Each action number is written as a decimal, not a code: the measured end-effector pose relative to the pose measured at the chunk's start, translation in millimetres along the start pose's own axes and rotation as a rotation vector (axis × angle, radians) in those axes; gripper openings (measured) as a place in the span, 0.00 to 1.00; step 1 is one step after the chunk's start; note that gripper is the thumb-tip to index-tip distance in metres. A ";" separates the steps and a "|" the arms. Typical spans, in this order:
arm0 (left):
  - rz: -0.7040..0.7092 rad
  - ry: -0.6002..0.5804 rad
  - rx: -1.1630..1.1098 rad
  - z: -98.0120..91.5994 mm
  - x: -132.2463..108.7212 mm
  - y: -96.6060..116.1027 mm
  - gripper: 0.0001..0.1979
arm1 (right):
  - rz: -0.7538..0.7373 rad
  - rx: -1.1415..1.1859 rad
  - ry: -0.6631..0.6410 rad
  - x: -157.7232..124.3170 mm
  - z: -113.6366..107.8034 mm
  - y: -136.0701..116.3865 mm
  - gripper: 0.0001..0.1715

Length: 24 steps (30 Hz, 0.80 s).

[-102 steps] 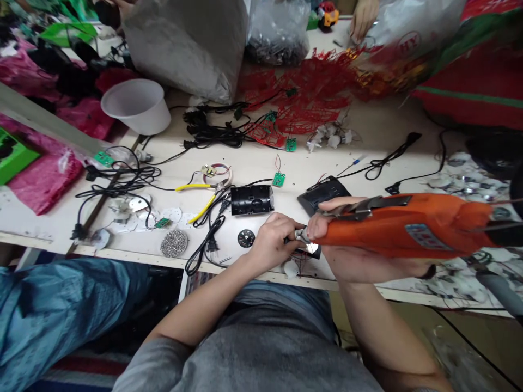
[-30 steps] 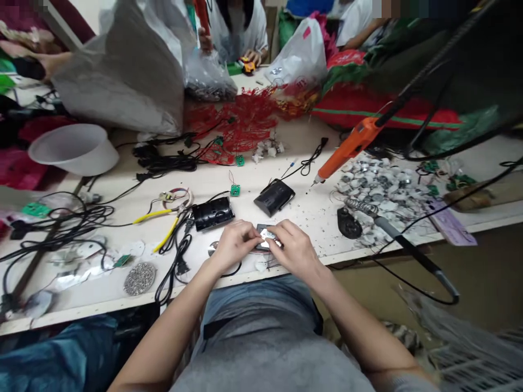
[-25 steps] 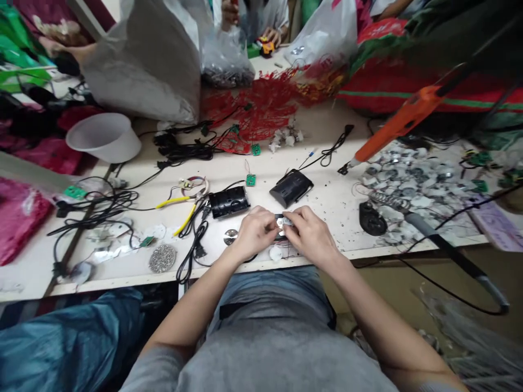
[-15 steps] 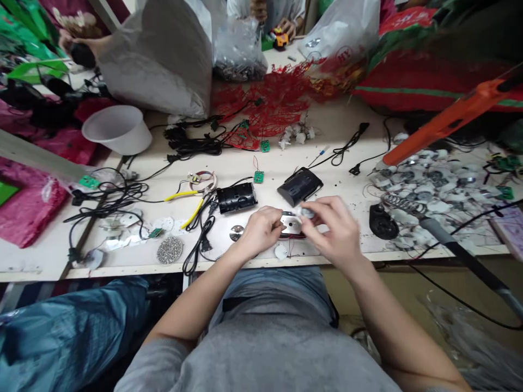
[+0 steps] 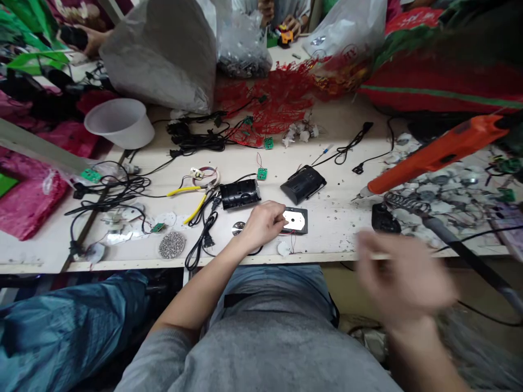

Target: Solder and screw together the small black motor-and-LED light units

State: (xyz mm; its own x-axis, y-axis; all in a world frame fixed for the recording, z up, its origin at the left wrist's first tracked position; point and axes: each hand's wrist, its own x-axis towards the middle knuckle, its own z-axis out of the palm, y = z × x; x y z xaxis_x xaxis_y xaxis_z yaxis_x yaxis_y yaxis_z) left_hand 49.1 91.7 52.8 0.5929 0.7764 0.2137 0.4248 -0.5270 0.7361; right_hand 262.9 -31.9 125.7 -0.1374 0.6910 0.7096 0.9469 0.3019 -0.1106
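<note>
My left hand (image 5: 263, 223) rests on the table near its front edge, fingers curled against the left side of a small black flat part with a white disc (image 5: 295, 220) on it. My right hand (image 5: 402, 277) is off the table's front edge to the right, blurred by motion, so its fingers are unclear. An orange electric screwdriver (image 5: 433, 155) hangs on its cable above the right of the table, held by nobody.
Black housings (image 5: 240, 194) (image 5: 303, 184), yellow-handled pliers (image 5: 192, 196), green circuit boards, black cords (image 5: 110, 190), a white bowl (image 5: 119, 122), a soldering iron (image 5: 449, 239) and a pile of small white parts (image 5: 445, 185) cover the table. Grey and clear bags stand behind. Other people's hands work at the far side.
My right hand let go of the orange screwdriver, joined the left on the small part, then swung away down and right. The screwdriver now hangs free. The left hand stays on the part.
</note>
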 end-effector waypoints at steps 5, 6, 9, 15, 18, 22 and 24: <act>0.022 -0.003 -0.004 0.9 0.3 -2.6 0.14 | -0.158 0.189 -0.461 -36.1 59.8 -69.7 0.11; 0.021 -0.003 -0.003 1.0 0.3 -3.1 0.14 | -0.126 0.176 -0.492 -39.8 69.0 -71.4 0.13; 0.015 -0.004 -0.006 1.7 -0.3 -3.8 0.14 | -0.027 0.141 -0.522 -43.3 82.7 -64.4 0.14; 0.010 -0.006 -0.045 2.8 -2.2 -3.1 0.14 | 0.181 0.390 -0.527 -27.4 61.8 -39.0 0.10; 0.009 -0.009 -0.057 2.8 -2.7 -2.5 0.14 | 0.504 0.741 -0.527 -14.8 65.4 -17.4 0.23; 0.003 -0.009 -0.062 3.0 -3.3 -2.0 0.15 | 0.651 0.839 -0.560 -3.5 91.4 12.2 0.29; 0.014 -0.009 -0.063 3.4 -3.3 -2.4 0.15 | 0.625 0.808 -0.573 0.3 99.6 19.8 0.26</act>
State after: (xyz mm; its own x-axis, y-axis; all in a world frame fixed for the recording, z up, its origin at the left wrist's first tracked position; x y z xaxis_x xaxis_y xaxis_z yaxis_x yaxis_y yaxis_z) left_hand 48.4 89.2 48.1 0.6044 0.7661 0.2188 0.3727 -0.5146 0.7722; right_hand 252.7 39.7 54.5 -0.0202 0.9996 -0.0194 0.4642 -0.0078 -0.8857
